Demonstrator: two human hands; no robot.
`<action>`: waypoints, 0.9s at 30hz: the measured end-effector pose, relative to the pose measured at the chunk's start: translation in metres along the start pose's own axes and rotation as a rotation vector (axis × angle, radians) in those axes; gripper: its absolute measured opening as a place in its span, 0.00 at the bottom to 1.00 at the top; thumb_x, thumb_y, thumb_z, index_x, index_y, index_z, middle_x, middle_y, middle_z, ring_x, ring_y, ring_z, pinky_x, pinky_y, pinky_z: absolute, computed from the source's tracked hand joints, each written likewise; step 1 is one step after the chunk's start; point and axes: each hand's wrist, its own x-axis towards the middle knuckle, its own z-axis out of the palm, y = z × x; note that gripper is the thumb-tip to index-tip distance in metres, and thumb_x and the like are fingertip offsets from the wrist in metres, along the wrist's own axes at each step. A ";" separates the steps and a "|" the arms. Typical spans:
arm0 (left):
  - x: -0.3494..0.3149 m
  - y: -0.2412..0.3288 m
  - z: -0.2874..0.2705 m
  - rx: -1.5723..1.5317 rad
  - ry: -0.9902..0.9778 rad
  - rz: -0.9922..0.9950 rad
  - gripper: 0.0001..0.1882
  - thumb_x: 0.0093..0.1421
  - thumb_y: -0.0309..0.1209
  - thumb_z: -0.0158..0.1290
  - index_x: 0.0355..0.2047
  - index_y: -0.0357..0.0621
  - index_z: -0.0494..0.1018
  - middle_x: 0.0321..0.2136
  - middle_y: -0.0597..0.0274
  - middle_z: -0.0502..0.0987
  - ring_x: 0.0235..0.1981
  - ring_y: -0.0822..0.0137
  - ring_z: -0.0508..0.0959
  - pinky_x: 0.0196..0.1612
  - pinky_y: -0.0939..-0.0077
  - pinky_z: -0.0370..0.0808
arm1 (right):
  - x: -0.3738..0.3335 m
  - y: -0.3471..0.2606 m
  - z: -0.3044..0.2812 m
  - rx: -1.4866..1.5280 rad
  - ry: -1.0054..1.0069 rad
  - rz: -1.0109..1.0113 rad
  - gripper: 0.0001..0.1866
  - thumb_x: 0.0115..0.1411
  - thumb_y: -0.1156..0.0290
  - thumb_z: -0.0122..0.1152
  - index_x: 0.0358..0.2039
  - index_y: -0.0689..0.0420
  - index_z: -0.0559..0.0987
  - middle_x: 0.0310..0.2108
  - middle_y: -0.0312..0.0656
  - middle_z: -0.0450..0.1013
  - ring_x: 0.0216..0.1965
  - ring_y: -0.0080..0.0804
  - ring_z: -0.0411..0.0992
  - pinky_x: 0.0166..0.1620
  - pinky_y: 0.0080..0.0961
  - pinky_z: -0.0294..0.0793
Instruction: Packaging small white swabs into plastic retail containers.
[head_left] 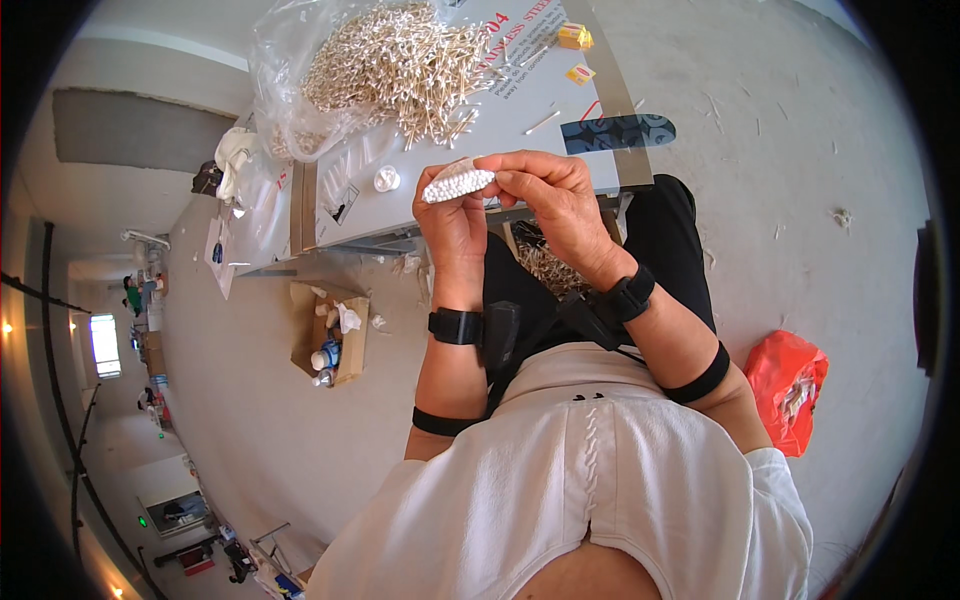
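Left hand point(453, 228) grips a cotton-swab bundle point(456, 186), right hand point(563, 207) pinching its three-o'clock end; loose swabs point(390, 68) heap toward eleven o'clock.

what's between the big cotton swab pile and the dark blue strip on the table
In the head view, a loose cotton swab lies on the tabletop between the pile and the strip.

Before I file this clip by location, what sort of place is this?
Likely a workshop: a heap of loose cotton swabs sits on the table, the left hand and right hand hold a swab bundle, and a cardboard box stands on the floor.
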 end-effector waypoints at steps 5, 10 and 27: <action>0.001 -0.001 -0.002 0.020 -0.006 0.009 0.06 0.50 0.17 0.52 0.30 0.36 0.70 0.30 0.58 0.77 0.31 0.68 0.78 0.35 0.79 0.77 | -0.001 -0.001 0.001 0.035 0.000 0.022 0.11 0.56 0.78 0.55 0.40 0.60 0.80 0.31 0.36 0.76 0.31 0.16 0.70 0.37 0.13 0.70; 0.001 -0.001 -0.001 0.016 -0.003 0.006 0.07 0.49 0.16 0.52 0.29 0.37 0.70 0.29 0.58 0.77 0.31 0.68 0.78 0.35 0.78 0.77 | -0.001 0.001 0.001 0.068 -0.012 0.006 0.11 0.55 0.80 0.57 0.40 0.60 0.79 0.32 0.36 0.76 0.34 0.16 0.71 0.40 0.14 0.70; -0.001 0.000 0.007 -0.042 0.004 -0.036 0.07 0.49 0.14 0.51 0.27 0.38 0.70 0.28 0.60 0.76 0.30 0.69 0.78 0.36 0.78 0.77 | 0.006 0.007 -0.002 -0.183 0.004 -0.182 0.11 0.50 0.82 0.62 0.37 0.59 0.81 0.30 0.33 0.74 0.31 0.17 0.67 0.38 0.16 0.69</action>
